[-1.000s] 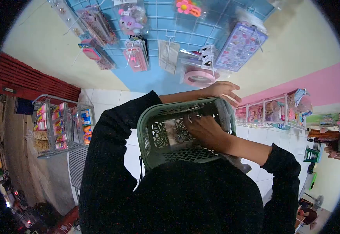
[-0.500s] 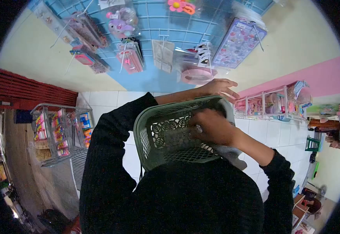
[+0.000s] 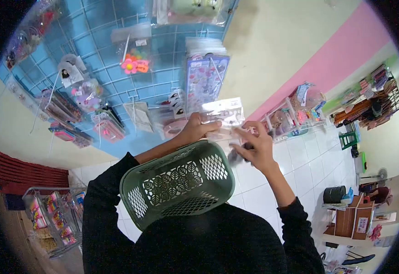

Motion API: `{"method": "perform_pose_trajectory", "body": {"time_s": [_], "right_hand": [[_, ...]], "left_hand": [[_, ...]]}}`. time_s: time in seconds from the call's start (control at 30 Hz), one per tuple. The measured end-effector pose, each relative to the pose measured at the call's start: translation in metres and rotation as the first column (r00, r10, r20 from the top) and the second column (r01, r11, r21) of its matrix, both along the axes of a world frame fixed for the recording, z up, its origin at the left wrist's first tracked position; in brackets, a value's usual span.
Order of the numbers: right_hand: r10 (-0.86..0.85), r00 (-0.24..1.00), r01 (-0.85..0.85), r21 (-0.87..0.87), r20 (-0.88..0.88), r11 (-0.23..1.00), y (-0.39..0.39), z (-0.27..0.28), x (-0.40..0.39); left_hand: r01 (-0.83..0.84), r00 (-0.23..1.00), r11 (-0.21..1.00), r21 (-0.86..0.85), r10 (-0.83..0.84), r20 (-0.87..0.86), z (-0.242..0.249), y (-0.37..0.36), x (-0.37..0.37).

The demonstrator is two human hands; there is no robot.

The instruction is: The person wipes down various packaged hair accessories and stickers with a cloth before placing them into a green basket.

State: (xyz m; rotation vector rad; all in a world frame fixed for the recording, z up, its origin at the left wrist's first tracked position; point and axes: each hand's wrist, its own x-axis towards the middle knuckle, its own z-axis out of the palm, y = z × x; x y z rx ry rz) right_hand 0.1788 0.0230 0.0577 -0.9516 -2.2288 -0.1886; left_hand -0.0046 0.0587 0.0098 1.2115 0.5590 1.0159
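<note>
A clear plastic packet with a whitish header [image 3: 222, 106] is pinched in my left hand [image 3: 198, 129], above the far rim of the basket. The small contents of the packet are too glary to name. My right hand [image 3: 260, 148] is at the packet's right side with its fingers curled. A dark grey, blurred thing [image 3: 237, 157] shows by its thumb; I cannot make out what it is. The green plastic basket [image 3: 229, 176] hangs tilted at my left forearm, and its leaf-patterned bottom shows.
Packaged accessories hang on a white wire grid [image 3: 163, 59] against the blue wall, including a purple sticker pack [image 3: 206, 80]. A white wire rack [image 3: 295, 114] of goods stands right of my hands. A grey snack rack [image 3: 55, 219] stands at left.
My view has turned right. My right hand has come out of the basket and up beside my left hand. A clear packet now shows in my left hand.
</note>
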Motion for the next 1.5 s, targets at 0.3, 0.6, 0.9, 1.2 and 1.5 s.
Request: {"method": "perform_pose_trajectory", "body": {"time_s": [0.3,0.6,0.9,1.2,1.5], "right_hand": [[-0.166,0.942,-0.076,-0.667,-0.292,0.741,0.019,-0.003,0.009],[0.197,0.811,-0.131,0.157,-0.550,0.979,0.019,0.351,-0.012],[0.217,0.791,-0.226,0.057,-0.572,0.973,0.089,0.478,-0.037],[0.293,0.750,-0.461,-0.152,-0.593,0.874,0.091,0.488,-0.038],[0.379,0.615,-0.570,-0.056,-0.691,0.820,0.082,0.490,-0.040]], "left_hand": [[0.771,0.366,0.624,-0.126,-0.272,0.890,-0.009,0.008,0.013],[0.612,0.771,0.736,-0.289,-0.474,0.425,-0.015,0.029,-0.001],[0.573,0.779,0.791,-0.213,-0.447,0.440,-0.026,0.038,-0.020],[0.555,0.793,0.806,-0.206,-0.439,0.422,-0.029,0.041,-0.017],[0.561,0.784,0.804,-0.199,-0.437,0.441,-0.031,0.042,-0.015]]}}
